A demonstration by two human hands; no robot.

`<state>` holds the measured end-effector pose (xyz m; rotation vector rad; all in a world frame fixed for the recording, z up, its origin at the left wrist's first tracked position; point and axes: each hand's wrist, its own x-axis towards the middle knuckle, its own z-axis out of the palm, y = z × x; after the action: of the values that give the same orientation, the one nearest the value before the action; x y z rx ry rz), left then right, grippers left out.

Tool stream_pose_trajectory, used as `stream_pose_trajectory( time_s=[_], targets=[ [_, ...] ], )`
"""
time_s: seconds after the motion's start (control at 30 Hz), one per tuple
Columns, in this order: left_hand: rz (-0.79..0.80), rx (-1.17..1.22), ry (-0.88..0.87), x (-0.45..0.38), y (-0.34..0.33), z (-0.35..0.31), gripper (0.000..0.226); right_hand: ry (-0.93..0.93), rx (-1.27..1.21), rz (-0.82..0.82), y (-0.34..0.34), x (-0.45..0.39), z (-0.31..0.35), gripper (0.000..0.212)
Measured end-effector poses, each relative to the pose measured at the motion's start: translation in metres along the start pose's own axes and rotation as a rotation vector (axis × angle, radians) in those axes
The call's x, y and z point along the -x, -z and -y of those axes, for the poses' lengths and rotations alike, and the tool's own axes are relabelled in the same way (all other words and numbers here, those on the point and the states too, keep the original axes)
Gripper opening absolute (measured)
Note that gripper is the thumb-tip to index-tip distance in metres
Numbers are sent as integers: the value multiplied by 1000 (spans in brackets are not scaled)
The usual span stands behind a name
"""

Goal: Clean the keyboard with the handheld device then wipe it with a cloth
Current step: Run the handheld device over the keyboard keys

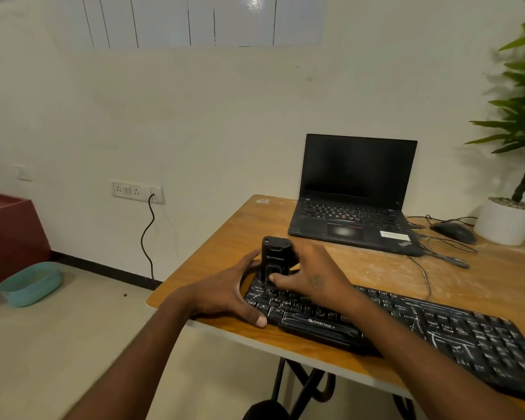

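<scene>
My right hand (311,275) grips the handheld vacuum (275,258) upright on the Zebronics keyboard (406,322)'s left end; my left hand (228,291), fingers spread, steadies that edge. I fear the keyboard sliding off the table (376,268) corner if I press hard

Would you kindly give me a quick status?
Right hand grips handheld device, upright on keyboard left end. Left hand steadies keyboard edge. Nothing obstructing.
</scene>
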<state>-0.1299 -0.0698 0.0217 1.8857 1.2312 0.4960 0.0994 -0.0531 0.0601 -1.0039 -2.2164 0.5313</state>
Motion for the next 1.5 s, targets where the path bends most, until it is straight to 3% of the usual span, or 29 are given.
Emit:
stream_pose_trajectory(
  time_s=[0.2,0.33,0.53,0.7,1.0,1.23,1.4,1.5],
  targets=[
    [11,-11,33,-1,1,3,136,-62,-27,-33,31,34,-7,43],
    [4,1,23,-1,0,1,135,-52,-49,-28,15,26,4,43],
    [1,-27,10,1,-1,-5,106,-2,-59,-5,-17,1,19,40],
    [9,-4,16,1,1,0,133,-47,-41,0,8,21,9,41],
    [35,-3,15,2,5,-1,131,-76,-62,-25,18,35,16,44],
    [40,-24,10,2,3,-7,82,-16,-68,20,-21,10,41,44],
    [23,-45,14,3,5,-3,126,-80,-21,33,6,33,27,45],
    [40,-30,25,3,5,-1,131,-114,0,23,26,50,19,44]
  ],
)
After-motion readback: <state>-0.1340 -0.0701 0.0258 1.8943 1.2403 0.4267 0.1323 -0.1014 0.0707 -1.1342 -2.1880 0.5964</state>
